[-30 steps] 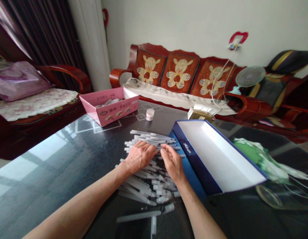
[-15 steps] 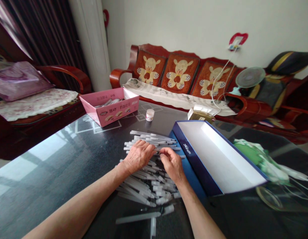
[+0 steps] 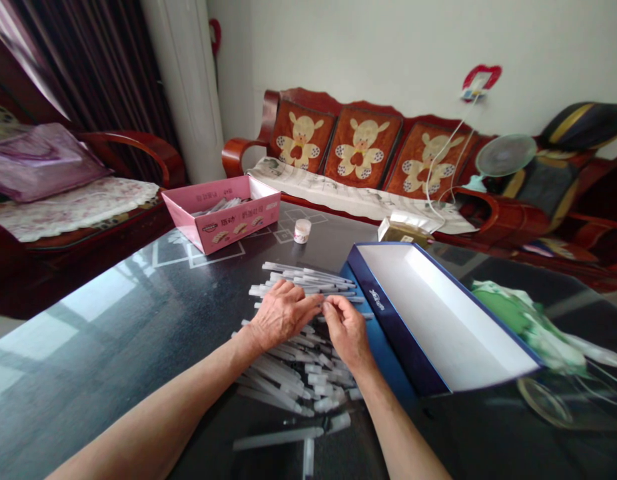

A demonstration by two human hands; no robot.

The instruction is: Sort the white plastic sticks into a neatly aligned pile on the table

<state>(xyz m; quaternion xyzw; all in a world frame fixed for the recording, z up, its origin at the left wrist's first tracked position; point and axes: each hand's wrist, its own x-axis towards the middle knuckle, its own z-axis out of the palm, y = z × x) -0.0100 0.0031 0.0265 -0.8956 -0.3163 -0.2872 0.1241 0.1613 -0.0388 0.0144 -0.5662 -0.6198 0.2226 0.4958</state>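
My left hand point(image 3: 283, 315) is closed over the middle of a heap of slim, whitish translucent pens, its thumb and forefinger pinched. Against its fingertips, my right hand point(image 3: 347, 328) pinches as well. What looks like a pen is gripped between them, mostly hidden by the fingers. Beyond the hands, a row of pens point(image 3: 308, 277) with dark joints lies side by side. Loose pen barrels point(image 3: 271, 383) and short pen caps point(image 3: 324, 387) are spread beneath and nearer to me. One separate barrel point(image 3: 278, 439) lies at the front.
A pink box point(image 3: 223, 230) holding more pens stands at the far left of the dark glossy table point(image 3: 113, 347). Behind the heap is a small white jar point(image 3: 302, 231). To the right stand a blue box point(image 3: 408, 347) with white inside, a tissue pack point(image 3: 403, 230) and a green-white bag point(image 3: 528, 320).
My left thumb and forefinger have stretched right and now meet the right fingertips, covering the small gap seen before. The whole view has shifted slightly.
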